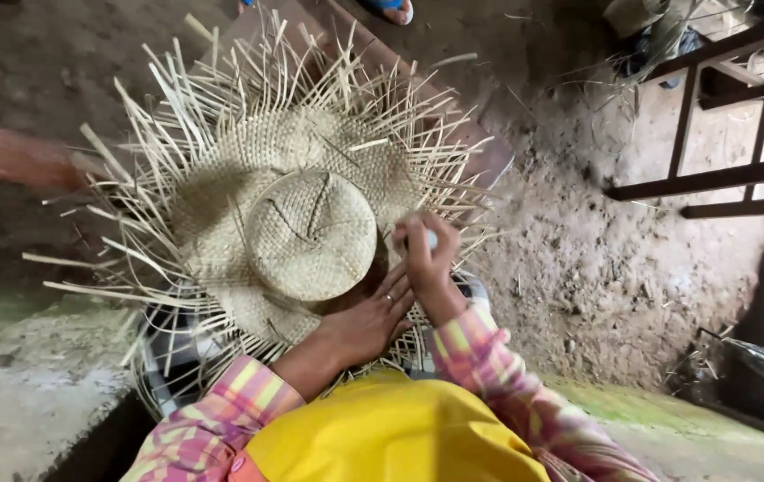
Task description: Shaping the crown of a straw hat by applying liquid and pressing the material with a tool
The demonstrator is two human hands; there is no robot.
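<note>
A half-woven straw hat [297, 223] lies on my lap, its round crown facing up and many loose straw strips sticking out all around the brim. My left hand [369, 321] rests flat on the brim just below the crown, a ring on one finger. My right hand [425, 254] is at the right side of the brim, fingers pinched on a small pale object and the straw strips there; what the object is I cannot tell.
Bare dirt floor [596, 259] stretches to the right. A dark wooden frame [712, 134] stands at top right. A concrete ledge [25, 384] lies lower left. Another person's arm [7, 156] reaches in from the left. A sandalled foot [391, 9] shows at the top.
</note>
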